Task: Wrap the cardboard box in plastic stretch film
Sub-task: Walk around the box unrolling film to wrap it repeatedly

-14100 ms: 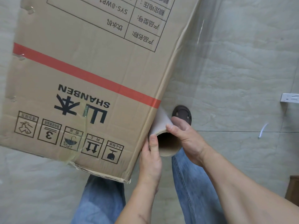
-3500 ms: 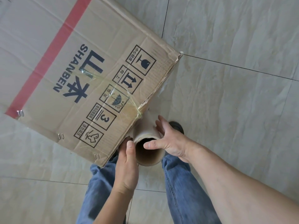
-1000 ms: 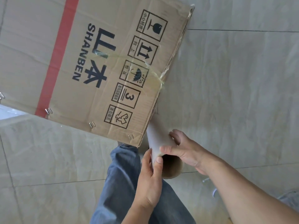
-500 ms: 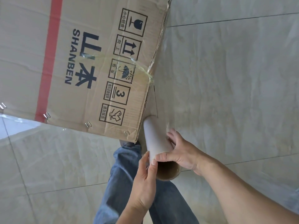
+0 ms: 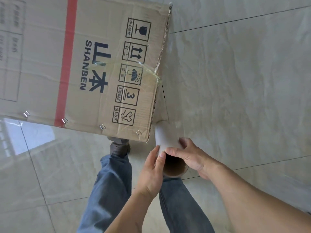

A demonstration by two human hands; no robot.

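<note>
**Two hands steady the film roll at the box corner**

Both grasp the stretch film roll point(image 5: 166, 142): left hand point(image 5: 151, 172) and right hand point(image 5: 190, 157) flank its open core, likely so it can spin and pay out. Beyond, the cardboard box point(image 5: 94, 68) stands on the glossy tiled floor point(image 5: 235, 81), roll beside its near corner.

A glossy pale tiled floor point(image 5: 235, 81) with thin dark joints carries a big cardboard box point(image 5: 101, 64) standing from ten to twelve o'clock, while at the box's six o'clock corner a dark shoe point(image 5: 119, 146) is planted on the tiles below a jeans leg point(image 5: 109, 190).
</note>
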